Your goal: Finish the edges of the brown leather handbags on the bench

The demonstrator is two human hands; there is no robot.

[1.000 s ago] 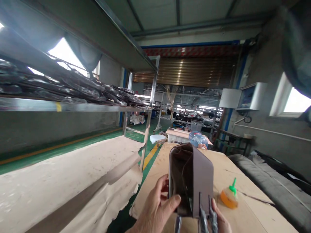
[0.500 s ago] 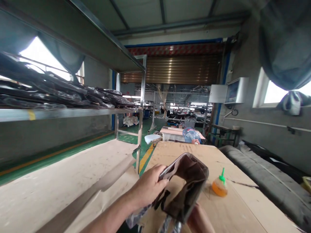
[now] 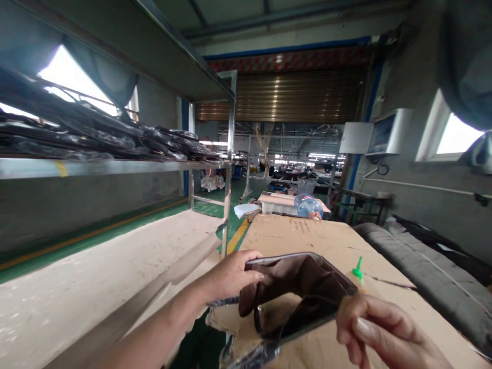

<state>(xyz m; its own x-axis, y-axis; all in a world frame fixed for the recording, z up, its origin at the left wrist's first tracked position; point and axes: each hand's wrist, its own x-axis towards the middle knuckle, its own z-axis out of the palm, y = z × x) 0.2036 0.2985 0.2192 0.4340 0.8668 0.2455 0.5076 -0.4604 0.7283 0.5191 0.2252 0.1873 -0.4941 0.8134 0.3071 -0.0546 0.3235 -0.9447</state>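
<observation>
A dark brown bag [image 3: 295,266] with a fabric-like lining is held over the cardboard-covered table, its mouth gaping towards me. My left hand [image 3: 234,277] grips the bag's left rim, thumb on the inner side and fingers outside. Clear plastic wrapping [image 3: 261,356] shows at the bag's lower edge. At the bag's right corner is my right hand [image 3: 380,328], its fingers curled and pressed together; what they hold, if anything, cannot be made out. Just behind that corner a bottle's green nozzle [image 3: 358,271] sticks up, most of the bottle being hidden.
Cardboard [image 3: 269,233] covers the table. A metal rack [image 3: 229,205] at left carries plastic-wrapped dark items [image 3: 115,138] above a paper-covered lower shelf [image 3: 115,261]. Large water bottles [image 3: 309,206] lie beyond the table. Grey fabric rolls [image 3: 415,271] run along the right.
My right hand has come up from below the bag to its right corner. The bag has turned and its mouth spreads wider, now covering most of the orange bottle. My left hand keeps its grip.
</observation>
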